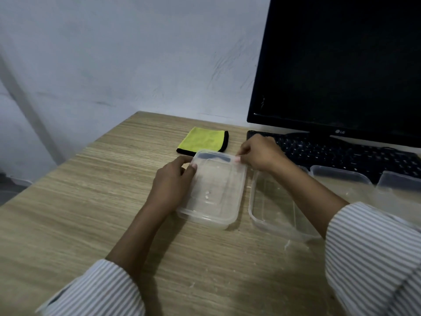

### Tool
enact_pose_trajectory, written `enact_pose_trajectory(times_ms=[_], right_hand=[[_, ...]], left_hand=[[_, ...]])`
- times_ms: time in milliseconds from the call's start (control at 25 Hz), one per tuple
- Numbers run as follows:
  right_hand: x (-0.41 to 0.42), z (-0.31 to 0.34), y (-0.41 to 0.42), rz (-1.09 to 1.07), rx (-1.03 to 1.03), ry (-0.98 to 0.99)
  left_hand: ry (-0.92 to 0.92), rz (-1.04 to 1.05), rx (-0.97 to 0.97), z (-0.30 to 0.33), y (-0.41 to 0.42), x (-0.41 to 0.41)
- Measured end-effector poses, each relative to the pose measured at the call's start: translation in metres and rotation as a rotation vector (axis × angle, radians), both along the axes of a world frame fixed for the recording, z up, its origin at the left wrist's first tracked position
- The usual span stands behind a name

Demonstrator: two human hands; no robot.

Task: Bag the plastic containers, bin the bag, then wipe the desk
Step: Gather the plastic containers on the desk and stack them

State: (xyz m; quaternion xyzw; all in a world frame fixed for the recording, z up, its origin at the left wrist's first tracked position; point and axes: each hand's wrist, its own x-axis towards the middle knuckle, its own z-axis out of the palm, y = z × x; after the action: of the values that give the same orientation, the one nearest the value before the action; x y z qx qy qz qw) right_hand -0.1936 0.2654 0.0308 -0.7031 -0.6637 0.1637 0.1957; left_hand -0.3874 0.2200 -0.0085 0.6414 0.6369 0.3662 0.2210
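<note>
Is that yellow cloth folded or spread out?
Folded. The yellow cloth lies flat on the desk as a compact rectangle, its black edging doubled along one side.

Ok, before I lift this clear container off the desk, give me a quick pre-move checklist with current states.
1. Left hand holds the container's left far corner: ok.
2. Right hand pinches its far right rim: ok.
3. Lid seated all round: cannot tell.
4. Bag ready to receive it: not ok, none in view.
5. Lift path clear: ok; the open tray to the right lies close beside it, apparently apart.
6. Yellow cloth at hand for wiping: ok, folded behind the container.
</note>
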Motion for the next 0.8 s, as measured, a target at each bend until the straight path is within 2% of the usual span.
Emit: enact_pose_trajectory(times_ms=[200,400,520,560,640,800], right_hand=[[0.002,-0.009,-0.003,-0.049,0.056,-0.009],[-0.006,-0.002,-0.012,-0.033,0.088,-0.177],[-0.010,0.005,-0.034,0.076,0.176,-0.368],[-0.013,0.008,-0.048,0.132,0.245,-0.360],[-0.020,0.009,-0.083,0.249,0.310,-0.197],[-0.028,-0.005,-0.135,0.401,0.269,-0.043]], left_hand=[[0.070,-0.013,0.027,-0.004,0.001,0.000],[0.139,-0.018,-0.010,-0.008,0.006,0.000],[0.148,-0.082,0.022,-0.007,0.004,-0.001],[0.180,-0.113,0.044,-0.007,0.004,-0.002],[0.238,-0.166,0.080,-0.006,0.008,-0.002],[0.229,-0.269,0.079,-0.002,0.008,0.002]])
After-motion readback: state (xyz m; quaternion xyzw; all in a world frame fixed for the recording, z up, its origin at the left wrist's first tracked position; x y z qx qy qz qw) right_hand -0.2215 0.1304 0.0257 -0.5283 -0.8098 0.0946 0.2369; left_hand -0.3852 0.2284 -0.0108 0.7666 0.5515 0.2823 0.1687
